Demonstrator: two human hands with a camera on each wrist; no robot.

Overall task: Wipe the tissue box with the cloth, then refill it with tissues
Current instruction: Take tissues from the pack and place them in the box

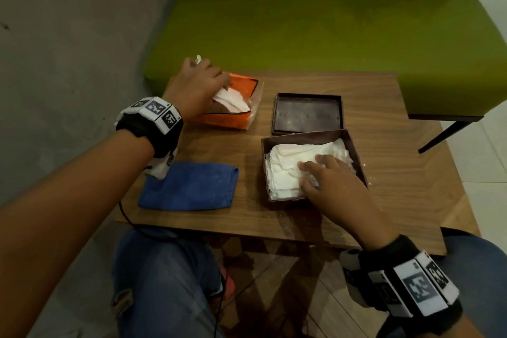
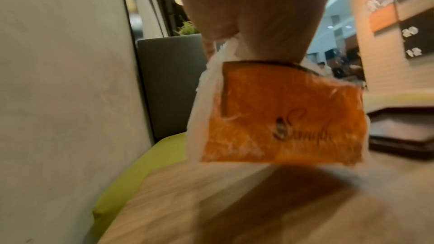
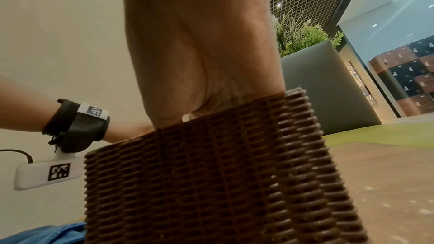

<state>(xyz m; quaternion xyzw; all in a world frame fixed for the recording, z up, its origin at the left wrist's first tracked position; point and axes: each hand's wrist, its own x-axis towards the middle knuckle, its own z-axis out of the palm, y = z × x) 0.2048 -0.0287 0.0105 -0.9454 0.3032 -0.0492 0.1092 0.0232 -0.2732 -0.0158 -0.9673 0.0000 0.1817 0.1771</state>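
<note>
The brown woven tissue box (image 1: 354,147) (image 3: 211,173) stands open on the right of the wooden table (image 1: 389,200). White tissues (image 1: 288,156) fill it. My right hand (image 1: 321,173) presses flat on those tissues with straight fingers. At the back left lies an orange tissue pack (image 1: 227,119) (image 2: 281,118), torn open on top. My left hand (image 1: 200,82) reaches into it and grips a wad of white tissues (image 1: 233,100). The folded blue cloth (image 1: 189,186) lies flat at the front left, and neither hand touches it.
The box's brown lid (image 1: 307,115) (image 2: 404,129) lies upside down behind the box. A green bench (image 1: 315,27) runs along the table's far edge, with a grey wall (image 1: 68,63) to the left. My knees are under the near edge.
</note>
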